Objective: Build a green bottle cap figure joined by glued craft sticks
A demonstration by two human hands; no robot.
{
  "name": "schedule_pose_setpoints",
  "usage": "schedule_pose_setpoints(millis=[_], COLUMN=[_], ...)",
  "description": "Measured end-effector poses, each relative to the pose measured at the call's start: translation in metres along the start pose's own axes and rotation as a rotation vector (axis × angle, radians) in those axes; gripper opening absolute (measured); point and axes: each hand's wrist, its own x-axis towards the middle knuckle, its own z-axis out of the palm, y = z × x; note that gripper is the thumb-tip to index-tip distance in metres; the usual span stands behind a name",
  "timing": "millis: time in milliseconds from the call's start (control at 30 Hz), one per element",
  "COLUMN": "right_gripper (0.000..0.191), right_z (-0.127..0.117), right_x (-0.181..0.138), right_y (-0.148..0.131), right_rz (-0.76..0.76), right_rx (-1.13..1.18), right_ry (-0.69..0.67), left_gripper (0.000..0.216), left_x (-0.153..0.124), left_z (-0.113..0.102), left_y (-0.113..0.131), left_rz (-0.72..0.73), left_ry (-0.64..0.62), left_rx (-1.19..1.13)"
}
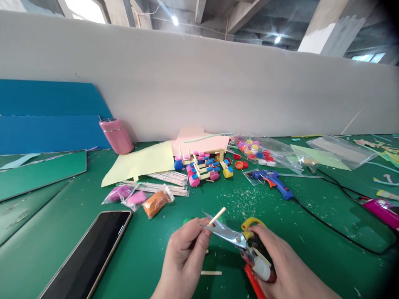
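Here, the left hand [187, 251] pinches a wooden stick [218, 215] in its fingers [203, 237]; the right hand [285, 257] grips scissors [232, 238], blades parted around the stick.

Craft workroom, by all signs, in a building of bare concrete. Worktop [146, 249]: green, scuffed, dusted with pale shavings. Landmark: hot-glue gun [278, 183], blue, corded, lying on the worktop. Left of the glue gun: small assemblies [204, 170] of coloured caps and sticks; farther left, wrapped sticks [171, 190] and soft coloured blocks in clear packets [156, 203]. Just behind the glue gun: clear bag of coloured caps [256, 150]. Nearer the viewer than it: scissors [235, 238], in use. Farther behind: plain pale partition [199, 83]. High above: concrete beams [249, 14], lit lamps [175, 20].
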Motion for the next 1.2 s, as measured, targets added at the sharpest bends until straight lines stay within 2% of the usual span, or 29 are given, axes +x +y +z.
schedule_pose_setpoints(millis=[300, 633, 867, 1067, 1200], right_gripper=[0.039, 0.048, 0.05, 0.054, 0.055], right_z=[-0.0064, 0.003, -0.0035, -0.0039, -0.002], right_x=[0.005, -0.0004, 0.0049, 0.0022, 0.0017], right_y=[-0.0075, 0.001, -0.0067, -0.0054, -0.0054], right_rz=[0.044, 0.023, 0.08, 0.116, 0.146], right_rx=[0.033, 0.006, 0.005, 0.006, 0.027], right_ry=[-0.085, -0.034, -0.088, -0.1, -0.136], left_gripper=[0.019, 0.02, 0.02, 0.018, 0.017], left_x=[-0.0016, 0.001, 0.0004, -0.0006, -0.0018], left_z=[0.0013, 0.0006, -0.0015, 0.0007, 0.0004], left_y=[-0.0015, 0.0012, -0.0007, -0.0022, -0.0035], left_rz=[0.001, 0.002, 0.074, 0.124, 0.14], left_ry=[-0.013, 0.011, -0.012, 0.069, 0.078], left_rx=[0.07, 0.031, 0.114, 0.087, 0.094])
